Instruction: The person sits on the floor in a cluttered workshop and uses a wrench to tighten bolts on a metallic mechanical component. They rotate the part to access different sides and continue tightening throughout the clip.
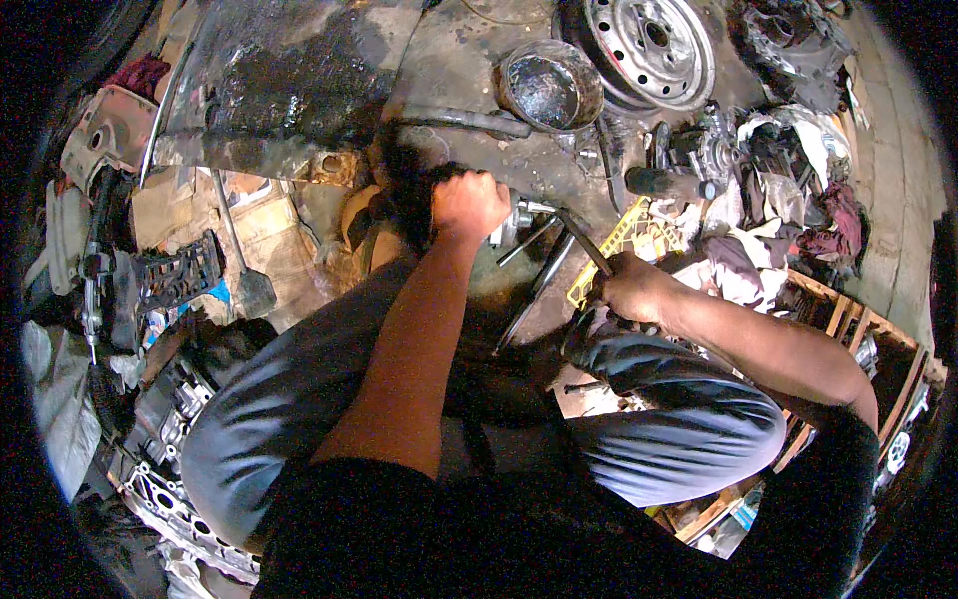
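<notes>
My left hand (469, 207) is closed in a fist in the middle of the view, against a dark mass whose shape is lost in shadow; what its fingers hold is hidden. Right beside that fist, a silver cylindrical metal part (511, 226) sticks out, with a short rod (527, 243) slanting below it. My right hand (633, 287) is wrapped round a dark metal bar (586, 243). The bar's far end reaches up to the left, close to the silver part. A yellow perforated plastic piece (611, 250) lies behind my right hand.
Beyond my hands are a metal bucket of dark liquid (552, 86) and a silver wheel rim (654, 45). Rags (748, 262) and a wooden crate (848, 324) lie to the right. At left are a small shovel (256, 292), cardboard (180, 213) and an engine cylinder head (180, 504).
</notes>
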Demonstrator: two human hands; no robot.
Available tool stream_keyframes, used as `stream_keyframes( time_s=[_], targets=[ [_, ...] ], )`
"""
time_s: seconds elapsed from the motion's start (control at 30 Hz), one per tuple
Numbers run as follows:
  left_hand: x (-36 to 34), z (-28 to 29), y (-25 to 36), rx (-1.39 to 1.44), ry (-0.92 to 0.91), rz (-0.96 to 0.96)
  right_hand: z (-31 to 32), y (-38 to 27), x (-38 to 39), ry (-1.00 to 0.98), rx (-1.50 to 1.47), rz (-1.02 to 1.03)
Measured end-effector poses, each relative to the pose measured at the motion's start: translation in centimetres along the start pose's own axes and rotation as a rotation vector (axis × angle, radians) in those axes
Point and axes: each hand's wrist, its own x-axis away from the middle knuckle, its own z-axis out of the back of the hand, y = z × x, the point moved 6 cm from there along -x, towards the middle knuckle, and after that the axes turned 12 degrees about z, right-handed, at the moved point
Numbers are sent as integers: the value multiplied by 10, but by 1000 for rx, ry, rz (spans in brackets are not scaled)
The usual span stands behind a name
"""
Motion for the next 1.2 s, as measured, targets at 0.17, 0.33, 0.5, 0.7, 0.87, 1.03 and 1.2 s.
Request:
stream_keyframes(
  time_s=[0.17, 0.33, 0.5, 0.7, 0.87, 1.03, 1.2],
  targets=[
    [-1, -1, 1, -11, -14, -8, -4, 9, -6, 10, 76, 43],
    [-4, 3, 3, -23, -18, -7, 10, -9, -16, -111, 359, 150],
    [-5, 3, 1, -11, -52, 3, 20, -16, -10, -201, 337, 72],
    [-2, 2, 2, -9, -37, -2, 4, -4, 0, 15, 222, -2],
    [-1, 0, 2, -11, -59, 10, -5, 3, -2, -25, 223, -1],
    [-1, 1, 3, -20, -33, -3, -29, 12, -3, 107, 337, 136],
    [2, 5, 4, -28, 11, -16, -75, 42, -9, 215, 5, 99]
  ],
)
